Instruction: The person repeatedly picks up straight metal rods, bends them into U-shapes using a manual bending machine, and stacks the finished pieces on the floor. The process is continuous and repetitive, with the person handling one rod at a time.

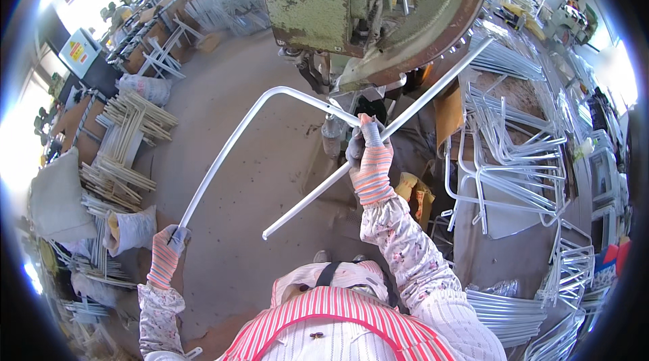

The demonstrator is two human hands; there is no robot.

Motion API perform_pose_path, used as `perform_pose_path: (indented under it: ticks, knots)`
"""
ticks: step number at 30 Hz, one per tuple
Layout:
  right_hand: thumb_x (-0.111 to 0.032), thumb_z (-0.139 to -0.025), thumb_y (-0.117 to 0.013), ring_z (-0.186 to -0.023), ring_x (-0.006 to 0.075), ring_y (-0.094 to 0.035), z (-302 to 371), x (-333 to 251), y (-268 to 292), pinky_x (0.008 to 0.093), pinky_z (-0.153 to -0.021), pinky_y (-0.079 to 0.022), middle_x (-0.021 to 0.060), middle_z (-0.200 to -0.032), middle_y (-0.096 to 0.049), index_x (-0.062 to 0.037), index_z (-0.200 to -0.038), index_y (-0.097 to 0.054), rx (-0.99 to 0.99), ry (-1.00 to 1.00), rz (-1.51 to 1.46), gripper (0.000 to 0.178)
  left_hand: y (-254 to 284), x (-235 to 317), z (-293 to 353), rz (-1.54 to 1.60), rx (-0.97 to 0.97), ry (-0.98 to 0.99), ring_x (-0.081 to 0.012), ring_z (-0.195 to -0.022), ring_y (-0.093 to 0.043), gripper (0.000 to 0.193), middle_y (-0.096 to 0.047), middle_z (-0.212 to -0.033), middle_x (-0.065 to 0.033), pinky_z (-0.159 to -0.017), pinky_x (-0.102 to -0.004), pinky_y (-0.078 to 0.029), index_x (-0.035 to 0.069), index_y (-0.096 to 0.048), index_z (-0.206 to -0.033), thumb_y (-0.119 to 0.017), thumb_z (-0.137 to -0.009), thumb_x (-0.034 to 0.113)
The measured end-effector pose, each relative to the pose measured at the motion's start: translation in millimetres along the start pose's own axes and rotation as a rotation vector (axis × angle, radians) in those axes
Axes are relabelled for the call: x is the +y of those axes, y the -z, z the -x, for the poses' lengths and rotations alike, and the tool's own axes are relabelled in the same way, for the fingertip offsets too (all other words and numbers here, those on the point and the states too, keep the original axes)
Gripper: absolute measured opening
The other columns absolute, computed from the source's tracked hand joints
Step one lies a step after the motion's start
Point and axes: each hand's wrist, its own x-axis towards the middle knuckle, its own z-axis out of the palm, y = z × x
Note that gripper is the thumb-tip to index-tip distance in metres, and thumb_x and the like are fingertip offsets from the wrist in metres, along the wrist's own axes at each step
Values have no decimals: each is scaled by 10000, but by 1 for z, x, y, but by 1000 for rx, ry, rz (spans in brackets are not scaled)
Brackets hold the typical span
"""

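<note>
A bent white metal tube (230, 143) runs from my left hand up over a curve and then down to my right hand. My left hand (169, 250), in a striped knit glove, is closed round its lower end. In its matching glove, my right hand (371, 156) grips the place where this tube meets a long straight white tube (438, 90). The straight one slants across, from the floor side at lower left to the upper right. Whether the two are joined there is hidden by my fingers. Just above that hand stands the head of a worn green machine (318, 6).
Bent metal tube frames (503, 175) are piled on the right beside a cardboard sheet (449, 112). Stacks of pale tubes (138, 114), a white sack (130, 231) and a cushion-like bag (62, 195) line the left. A yellow-brown bag (416, 195) lies below the machine.
</note>
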Motion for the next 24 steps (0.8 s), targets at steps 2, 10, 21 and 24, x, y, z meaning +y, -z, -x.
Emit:
perform_pose_path:
  ticks: [2,10,21,24]
  knots:
    - [-219,-813,-727,-379,50,-335,-2,2,-2,225,-349,-205,-31,-645,-498,-97,-887,-634,7,15,8,170,1,7,-2,-78,17,-15,10,-458,-293,251,-379,-533,108,-409,-207,-189,26,-651,-824,-551,-948,220]
    - [-171,-829,-709,-358,59,-369,-10,8,14,224,-328,-261,-32,-558,-473,-115,-858,-562,108,-36,106,160,14,24,-19,-142,-48,18,2,-469,-293,232,-381,-537,98,-417,-212,-201,30,-658,-826,-598,-926,231]
    - [-286,-930,-577,-578,106,-515,142,41,-25,261,-511,-422,-9,-659,-499,-132,-856,-504,-55,-269,-113,186,-113,102,39,-422,-49,-722,-356,-1003,-570,670,-565,-1132,-176,-856,-418,-472,22,-496,-1251,-771,-671,213]
    - [-260,-906,-618,-703,129,-563,166,55,-12,288,-681,-471,7,-816,-599,-100,-981,-565,-285,-406,201,185,-105,65,61,-413,44,-599,-320,-756,-627,496,-621,-949,-140,-654,-388,-506,74,-589,-1141,-760,-683,161]
